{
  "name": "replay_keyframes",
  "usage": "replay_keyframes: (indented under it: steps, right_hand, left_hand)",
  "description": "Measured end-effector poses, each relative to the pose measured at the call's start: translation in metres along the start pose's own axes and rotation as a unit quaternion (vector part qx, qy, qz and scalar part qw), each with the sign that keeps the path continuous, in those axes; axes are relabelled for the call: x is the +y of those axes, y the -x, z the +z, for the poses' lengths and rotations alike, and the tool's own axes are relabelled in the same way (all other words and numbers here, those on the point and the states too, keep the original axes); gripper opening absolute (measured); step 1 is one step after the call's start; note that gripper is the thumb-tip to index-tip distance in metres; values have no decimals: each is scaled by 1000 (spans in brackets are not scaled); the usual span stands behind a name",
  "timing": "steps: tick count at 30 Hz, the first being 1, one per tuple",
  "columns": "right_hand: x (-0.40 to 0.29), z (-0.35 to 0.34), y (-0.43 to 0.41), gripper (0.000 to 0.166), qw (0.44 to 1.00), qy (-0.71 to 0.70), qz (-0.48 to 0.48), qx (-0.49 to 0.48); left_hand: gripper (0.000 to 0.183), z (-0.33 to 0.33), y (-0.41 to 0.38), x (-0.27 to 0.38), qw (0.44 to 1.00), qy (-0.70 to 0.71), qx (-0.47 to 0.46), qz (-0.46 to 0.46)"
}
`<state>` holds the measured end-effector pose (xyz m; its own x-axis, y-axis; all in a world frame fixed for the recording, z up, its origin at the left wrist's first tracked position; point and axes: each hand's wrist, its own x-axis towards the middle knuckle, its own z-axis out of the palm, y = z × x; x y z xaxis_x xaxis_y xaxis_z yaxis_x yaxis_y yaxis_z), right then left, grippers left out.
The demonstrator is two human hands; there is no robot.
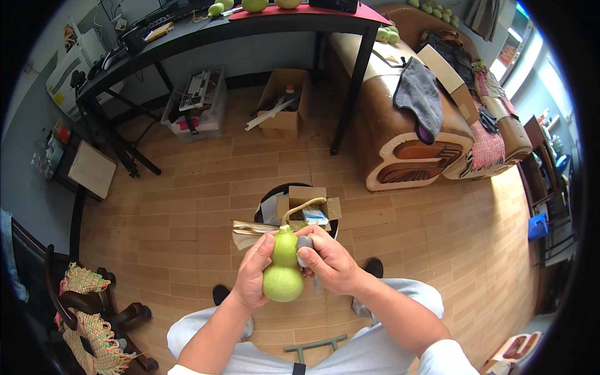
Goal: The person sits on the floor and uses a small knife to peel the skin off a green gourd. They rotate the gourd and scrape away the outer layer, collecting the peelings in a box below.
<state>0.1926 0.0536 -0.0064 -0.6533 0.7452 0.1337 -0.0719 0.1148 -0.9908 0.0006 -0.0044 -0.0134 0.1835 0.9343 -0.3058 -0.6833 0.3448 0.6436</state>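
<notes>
A green bottle gourd (pixel 283 284) with a dry curved stem (pixel 302 206) stands upright between my hands, stem end away from me. My left hand (pixel 254 274) holds it along its left side, the thumb up by the upper bulb. In my right hand (pixel 328 260) is a small grey-handled tool (pixel 304 243), pressed close to the right side of the upper bulb; its working end is mostly hidden, so its kind cannot be told. Below the hands, an open cardboard box (pixel 307 191) and papers sit in a round black bin (pixel 334 227).
A black desk (pixel 197 38) stands ahead, with a clear plastic bin (pixel 216 101) and a cardboard box (pixel 280 126) under it. A brown leather sofa (pixel 361 93) is at the right, a wooden chair (pixel 82 302) at the left. More gourds (pixel 255 4) lie on the desk.
</notes>
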Motion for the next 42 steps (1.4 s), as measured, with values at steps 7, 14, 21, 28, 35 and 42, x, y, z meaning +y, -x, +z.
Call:
replay_keyframes:
  steps: [7, 14, 21, 28, 35, 42]
  right_hand:
    - [10, 0, 1, 34, 989, 124, -83, 13]
    - [3, -3, 5, 33, 1000, 2, -2, -9]
    - [-1, -1, 5, 28, 1000, -3, 23, -14]
    - [1, 1, 4, 30, 996, 83, -39, 5]
    - [3, 0, 3, 32, 992, 109, -62, 0]
    - [0, -5, 4, 37, 960, -251, 125, -18]
  left_hand:
    - [47, -4, -3, -3, 1000, -8, 10, -8]
    - [55, 0, -2, 1, 992, 90, -58, -65]
    - [56, -2, -2, 1, 991, 86, -68, -72]
    - [56, -7, -4, -5, 998, 21, -23, -47]
    - [55, -8, -5, -5, 998, 25, -32, -44]
    - [57, -3, -1, 3, 991, 77, -93, -61]
